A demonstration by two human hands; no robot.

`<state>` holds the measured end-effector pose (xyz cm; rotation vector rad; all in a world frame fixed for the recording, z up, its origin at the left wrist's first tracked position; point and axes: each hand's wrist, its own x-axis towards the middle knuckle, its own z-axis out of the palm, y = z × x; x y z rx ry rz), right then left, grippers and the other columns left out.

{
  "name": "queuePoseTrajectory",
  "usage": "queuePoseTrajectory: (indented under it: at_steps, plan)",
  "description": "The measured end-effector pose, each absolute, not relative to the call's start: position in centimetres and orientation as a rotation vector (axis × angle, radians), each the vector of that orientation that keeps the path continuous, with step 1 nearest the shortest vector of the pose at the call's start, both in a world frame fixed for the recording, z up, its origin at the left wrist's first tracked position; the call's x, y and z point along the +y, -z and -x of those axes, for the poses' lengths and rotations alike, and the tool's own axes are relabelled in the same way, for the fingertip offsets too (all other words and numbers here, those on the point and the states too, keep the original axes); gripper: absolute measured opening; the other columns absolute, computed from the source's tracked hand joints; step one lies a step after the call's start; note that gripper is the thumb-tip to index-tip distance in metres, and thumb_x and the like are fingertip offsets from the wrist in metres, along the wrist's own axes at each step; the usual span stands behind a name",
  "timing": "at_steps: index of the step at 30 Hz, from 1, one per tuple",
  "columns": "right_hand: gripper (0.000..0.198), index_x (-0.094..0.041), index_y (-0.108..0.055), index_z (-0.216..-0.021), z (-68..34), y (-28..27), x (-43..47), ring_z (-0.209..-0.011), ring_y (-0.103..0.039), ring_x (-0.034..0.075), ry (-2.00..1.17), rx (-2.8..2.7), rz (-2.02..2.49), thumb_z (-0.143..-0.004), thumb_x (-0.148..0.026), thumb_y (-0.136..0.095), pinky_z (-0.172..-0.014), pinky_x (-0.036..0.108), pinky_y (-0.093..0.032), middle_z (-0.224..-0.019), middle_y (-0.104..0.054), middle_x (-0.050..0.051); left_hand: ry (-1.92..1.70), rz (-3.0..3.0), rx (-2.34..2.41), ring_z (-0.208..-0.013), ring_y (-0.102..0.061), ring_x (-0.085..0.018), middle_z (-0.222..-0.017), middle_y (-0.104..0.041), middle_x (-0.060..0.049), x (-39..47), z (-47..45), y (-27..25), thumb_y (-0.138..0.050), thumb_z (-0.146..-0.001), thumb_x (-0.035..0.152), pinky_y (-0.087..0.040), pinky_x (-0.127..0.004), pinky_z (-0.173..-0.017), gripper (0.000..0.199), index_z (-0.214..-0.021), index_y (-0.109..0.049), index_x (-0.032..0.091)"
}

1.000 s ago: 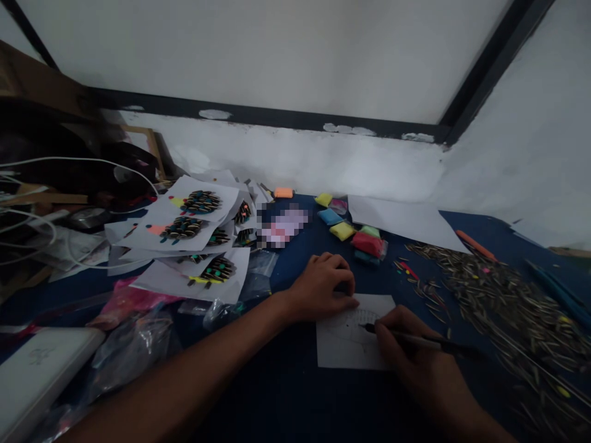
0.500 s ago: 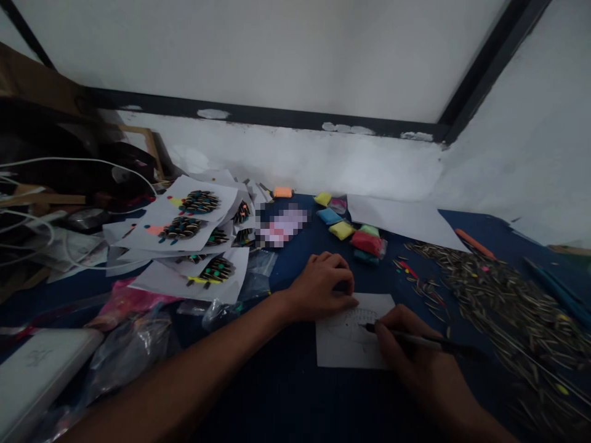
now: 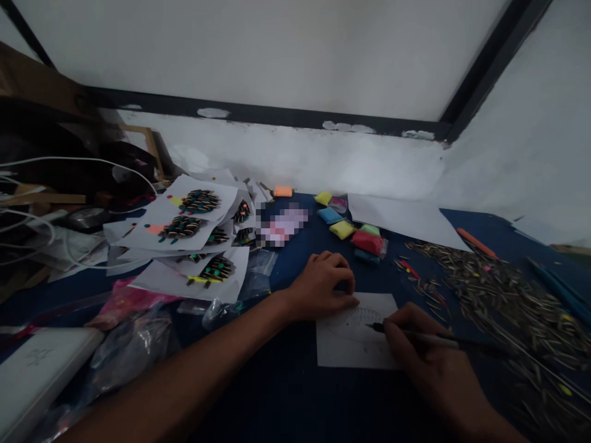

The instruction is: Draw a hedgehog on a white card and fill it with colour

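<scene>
While my right grip (image 3: 422, 354) is closing around a dark pen (image 3: 427, 337), right of centre in the lower half of the frame, my left grip (image 3: 323, 286) is resting loosely bent, just below the middle, grasping nothing that I am seeing. Its thumb is lying on the upper left part of a white sheet (image 3: 339, 351), which is lying flat on the blue tabletop (image 3: 295, 394) between my two hands. A faint oval drawing (image 3: 364, 317) is showing on it, and the pen's tip is pointing into that oval; whether it is touching or just hovering, I am not able to tell.

I am judging the sheet to be light, thin and easily creased, so it is calling for a flat, gentle press near an edge, away from the lines, rather than a pinch. Being so light, it is probably inclined to slide or turn under the pen. The pen is seeming stiff and slim, perhaps a little slippery along its barrel; I am taking it low, close to the tip, where control is likely best, and its rear end is slanting off towards the scattered seeds (image 3: 498, 295) at the right of the frame.
</scene>
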<state>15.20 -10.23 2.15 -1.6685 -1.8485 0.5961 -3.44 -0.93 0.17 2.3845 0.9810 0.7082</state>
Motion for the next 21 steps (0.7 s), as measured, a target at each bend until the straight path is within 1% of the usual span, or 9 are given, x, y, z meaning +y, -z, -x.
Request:
queuePoseTrajectory:
  at_steps: [7,16,21]
  plan:
    - [0.026,-0.023,-0.050,-0.065,-15.43,-2.09,-10.07,-0.046,-0.045,0.012,-0.618,-1.855,1.670,-0.086,-0.038,-0.045,-0.040,0.022,-0.033,-0.054,-0.047,-0.004,-0.698,-2.381,0.989,-0.103,-0.049,-0.021,-0.103,-0.057,-0.002,-0.95,3.42,-0.16,-0.071,-0.073,0.036,-0.032,-0.037,-0.088,0.016,-0.077,-0.065,0.021]
    - [0.027,-0.023,-0.049,-0.067,-15.42,-1.75,-10.15,-0.047,-0.041,0.012,-0.713,-1.838,1.676,-0.088,-0.040,-0.044,-0.041,0.022,-0.031,-0.055,-0.043,-0.005,-0.704,-2.378,0.986,-0.101,-0.049,-0.021,-0.102,-0.057,-0.002,-0.95,3.39,-0.11,-0.071,-0.073,0.036,-0.032,-0.037,-0.088,0.016,-0.077,-0.065,0.021]
    - [0.026,-0.024,-0.052,-0.068,-15.36,-1.76,-10.10,-0.048,-0.042,0.012,-0.711,-1.836,1.682,-0.087,-0.040,-0.044,-0.041,0.023,-0.031,-0.057,-0.046,-0.004,-0.719,-2.377,0.984,-0.101,-0.049,-0.021,-0.101,-0.057,-0.001,-0.94,3.38,-0.10,-0.070,-0.073,0.035,-0.032,-0.038,-0.090,0.015,-0.076,-0.065,0.021]
